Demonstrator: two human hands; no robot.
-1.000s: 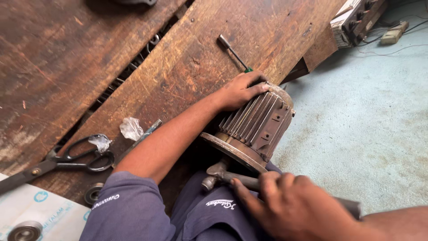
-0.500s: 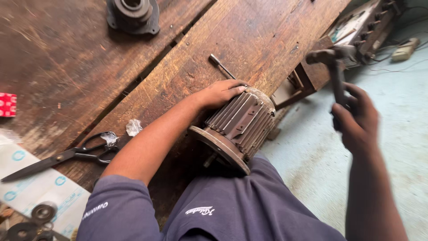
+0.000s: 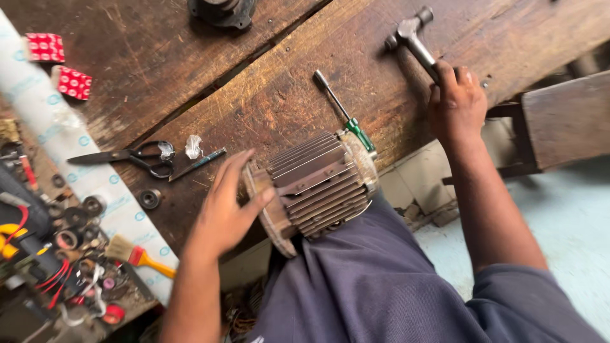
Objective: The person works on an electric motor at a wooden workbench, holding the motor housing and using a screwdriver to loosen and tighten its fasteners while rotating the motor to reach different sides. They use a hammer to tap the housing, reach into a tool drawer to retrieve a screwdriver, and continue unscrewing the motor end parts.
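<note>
A finned brown motor housing (image 3: 321, 184) lies on my lap against the edge of the wooden workbench (image 3: 267, 95). My left hand (image 3: 229, 206) rests with spread fingers on the housing's round end flange. My right hand (image 3: 454, 101) grips the handle of a metal hammer (image 3: 410, 35), whose head lies on the bench top. A green-handled screwdriver (image 3: 343, 114) lies on the bench just behind the housing.
Black scissors (image 3: 136, 155), a pen-like tool (image 3: 197, 164) and a small bearing (image 3: 150, 199) lie on the bench at left. Two red patterned boxes (image 3: 60, 63), a white paper strip, rings, wires and a brush (image 3: 136, 254) crowd the far left. A wooden stool (image 3: 559, 121) stands at right.
My right hand has brought the hammer from the air down onto the bench top. My left hand has shifted from the housing's far end to its near flange.
</note>
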